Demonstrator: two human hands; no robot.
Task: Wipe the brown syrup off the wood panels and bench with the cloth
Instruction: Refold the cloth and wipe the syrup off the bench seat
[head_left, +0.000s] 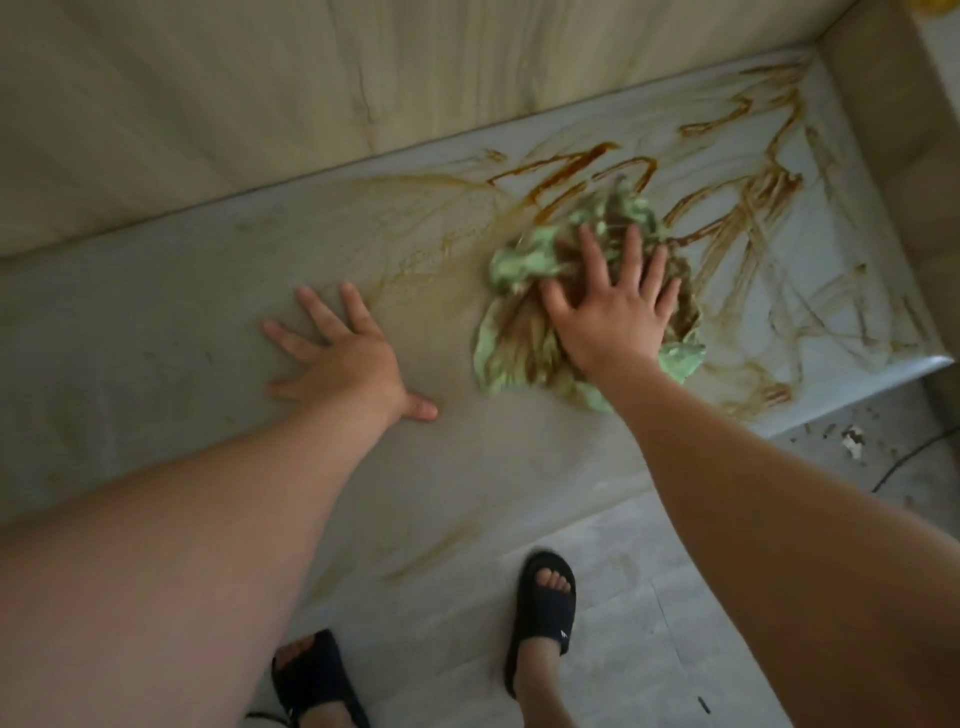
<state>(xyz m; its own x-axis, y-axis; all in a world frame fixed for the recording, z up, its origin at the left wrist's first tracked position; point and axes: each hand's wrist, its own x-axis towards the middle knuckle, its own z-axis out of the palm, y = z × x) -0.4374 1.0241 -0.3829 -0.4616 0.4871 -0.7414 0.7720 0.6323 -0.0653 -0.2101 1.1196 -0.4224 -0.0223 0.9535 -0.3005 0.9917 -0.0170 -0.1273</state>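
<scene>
Our right hand (610, 317) spreads its fingers (631, 249) straight and presses flat on the green cloth (511, 332), which lies bunched and brown-stained on the bench (156, 312); our left hand (345, 358) rests open, fingers splayed, on bare bench beside it; leftward the surface looks mostly wiped, with faint smears; to the right, thick brown syrup (727, 218) trails remain, and streaks mark the front edge; the wood panels (208, 104) behind look largely clean; we judge the job roughly half done.
</scene>
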